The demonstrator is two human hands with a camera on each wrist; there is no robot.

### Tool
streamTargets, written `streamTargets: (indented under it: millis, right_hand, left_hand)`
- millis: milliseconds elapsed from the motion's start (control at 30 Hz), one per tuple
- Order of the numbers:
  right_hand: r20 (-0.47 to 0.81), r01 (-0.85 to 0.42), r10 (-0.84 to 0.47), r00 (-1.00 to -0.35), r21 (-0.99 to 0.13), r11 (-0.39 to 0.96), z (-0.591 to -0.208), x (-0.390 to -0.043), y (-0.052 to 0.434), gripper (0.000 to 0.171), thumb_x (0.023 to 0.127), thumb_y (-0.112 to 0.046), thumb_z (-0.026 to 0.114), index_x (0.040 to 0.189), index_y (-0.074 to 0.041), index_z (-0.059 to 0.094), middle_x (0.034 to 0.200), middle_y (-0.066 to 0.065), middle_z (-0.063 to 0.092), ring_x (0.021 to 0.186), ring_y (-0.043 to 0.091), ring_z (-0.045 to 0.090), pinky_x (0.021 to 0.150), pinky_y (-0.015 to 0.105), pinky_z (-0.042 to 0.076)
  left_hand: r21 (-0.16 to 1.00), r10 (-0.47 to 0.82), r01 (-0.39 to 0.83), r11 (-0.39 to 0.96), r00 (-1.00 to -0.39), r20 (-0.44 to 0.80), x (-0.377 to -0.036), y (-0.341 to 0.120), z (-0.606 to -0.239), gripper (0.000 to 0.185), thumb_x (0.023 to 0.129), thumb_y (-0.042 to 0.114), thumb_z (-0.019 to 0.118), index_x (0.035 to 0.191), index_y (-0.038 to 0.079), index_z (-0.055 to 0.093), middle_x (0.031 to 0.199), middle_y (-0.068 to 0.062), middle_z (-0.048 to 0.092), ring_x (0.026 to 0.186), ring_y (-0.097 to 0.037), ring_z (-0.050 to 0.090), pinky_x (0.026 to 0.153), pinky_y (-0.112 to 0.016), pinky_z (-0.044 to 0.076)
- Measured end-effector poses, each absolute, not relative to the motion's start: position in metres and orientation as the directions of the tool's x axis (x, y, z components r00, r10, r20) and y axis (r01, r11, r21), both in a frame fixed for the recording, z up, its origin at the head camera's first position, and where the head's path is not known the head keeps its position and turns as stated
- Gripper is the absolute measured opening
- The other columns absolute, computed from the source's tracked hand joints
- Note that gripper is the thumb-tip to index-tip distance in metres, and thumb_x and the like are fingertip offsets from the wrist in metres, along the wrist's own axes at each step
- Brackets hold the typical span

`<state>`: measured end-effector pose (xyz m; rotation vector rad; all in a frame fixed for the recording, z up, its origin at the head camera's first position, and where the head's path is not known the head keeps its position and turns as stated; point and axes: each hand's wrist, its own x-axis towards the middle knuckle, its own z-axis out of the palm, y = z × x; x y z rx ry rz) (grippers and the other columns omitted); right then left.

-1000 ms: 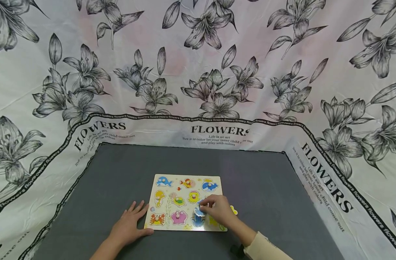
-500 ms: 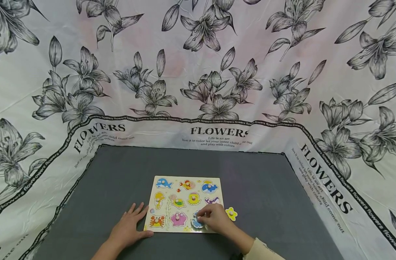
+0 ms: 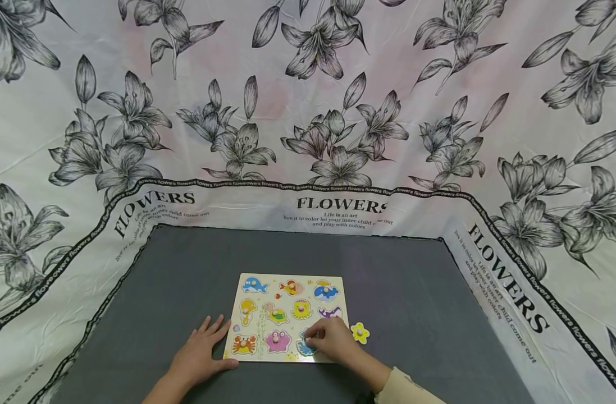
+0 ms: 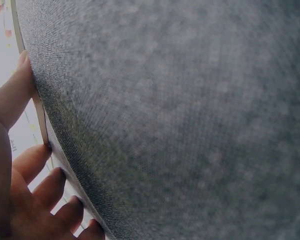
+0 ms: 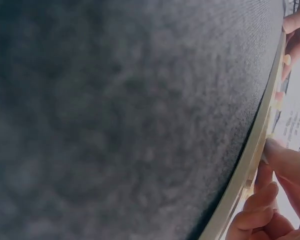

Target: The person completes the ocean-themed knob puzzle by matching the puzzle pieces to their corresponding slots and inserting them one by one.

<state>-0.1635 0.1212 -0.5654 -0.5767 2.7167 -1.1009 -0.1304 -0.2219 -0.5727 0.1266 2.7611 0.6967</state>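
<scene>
A pale wooden knob puzzle board (image 3: 259, 275) with colourful sea-animal pieces lies on the grey table. Over its lower right part, my right hand (image 3: 335, 336) pinches the knob of a blue puzzle piece (image 3: 304, 349). That piece lies level with the board, partly hidden under the fingers. My left hand (image 3: 201, 348) rests at the board's left edge, fingers spread and thumb by the near left corner. In the left wrist view, the thumb and fingertips of the left hand (image 4: 27, 200) touch near the board's edge. The right wrist view shows thumb and finger of the right hand (image 5: 285, 185) together at the board's surface.
A yellow flower-shaped piece (image 3: 360, 333) lies on the grey table (image 3: 398, 297) just right of the board. Placed in the board are a pink piece (image 3: 278, 340), a crab (image 3: 244, 343) and several others. A flower-printed cloth (image 3: 267, 207) surrounds the table's back and sides.
The blue piece was tilted up a second ago and now lies down on the board. My right hand moved slightly left and nearer, uncovering the yellow piece. The left hand stayed put.
</scene>
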Motion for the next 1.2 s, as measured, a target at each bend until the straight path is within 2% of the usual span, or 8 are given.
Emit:
streamTargets:
  millis: [400,700,933,1067,1200]
  right_hand:
    - [-0.057,-0.273,-0.42,-0.906,-0.68,0.68,-0.565,-0.167,0.119,0.008,0.084,-0.012,0.082,0.09,-0.015,0.081,0.077,-0.012,0.067,0.064,-0.001,0.051,0.058,0.018,0.044]
    - [-0.052,-0.286,-0.453,-0.89,-0.71,0.644,-0.561,-0.17,0.124,0.013,0.085,-0.012,0.082,0.098,-0.014,0.08,0.086,-0.007,0.068,0.068,0.002,0.05,0.057,0.018,0.045]
    - [0.037,-0.251,-0.329,-0.944,-0.728,0.638,-0.548,-0.174,0.147,0.015,0.084,-0.011,0.082,0.099,-0.01,0.08,0.095,0.0,0.073,0.073,0.005,0.055,0.06,0.018,0.047]
    - [0.035,-0.191,-0.244,-0.969,-0.734,0.652,-0.541,-0.174,0.163,0.016,0.083,-0.008,0.082,0.099,-0.01,0.08,0.098,0.001,0.074,0.074,0.008,0.057,0.058,0.019,0.048]
    - [0.025,-0.13,-0.165,-0.986,-0.736,0.665,-0.538,-0.171,0.18,0.016,0.083,-0.006,0.082,0.098,-0.01,0.079,0.094,0.001,0.073,0.076,0.012,0.059,0.056,0.02,0.049]
  left_hand:
    - [0.477,0.155,0.012,0.879,-0.952,-0.263,-0.131,-0.222,-0.572,0.11,0.063,0.071,0.081,0.152,0.016,0.048,0.162,-0.014,0.037,0.152,-0.046,0.022,0.12,-0.068,0.022]
    - [0.476,0.16,0.023,0.879,-0.955,-0.249,-0.13,-0.223,-0.572,0.109,0.063,0.069,0.082,0.152,0.015,0.048,0.161,-0.015,0.037,0.151,-0.046,0.022,0.119,-0.069,0.022]
    - [0.477,0.157,0.022,0.879,-0.956,-0.246,-0.13,-0.221,-0.573,0.11,0.063,0.07,0.082,0.152,0.016,0.048,0.161,-0.015,0.038,0.151,-0.046,0.023,0.12,-0.069,0.021]
    - [0.485,0.155,0.015,0.874,-0.955,-0.252,-0.129,-0.222,-0.571,0.109,0.063,0.069,0.083,0.152,0.016,0.048,0.161,-0.015,0.037,0.152,-0.046,0.022,0.12,-0.069,0.021]
    - [0.492,0.163,0.022,0.87,-0.955,-0.246,-0.129,-0.222,-0.572,0.109,0.064,0.069,0.083,0.152,0.016,0.048,0.162,-0.015,0.037,0.151,-0.046,0.022,0.119,-0.07,0.021]
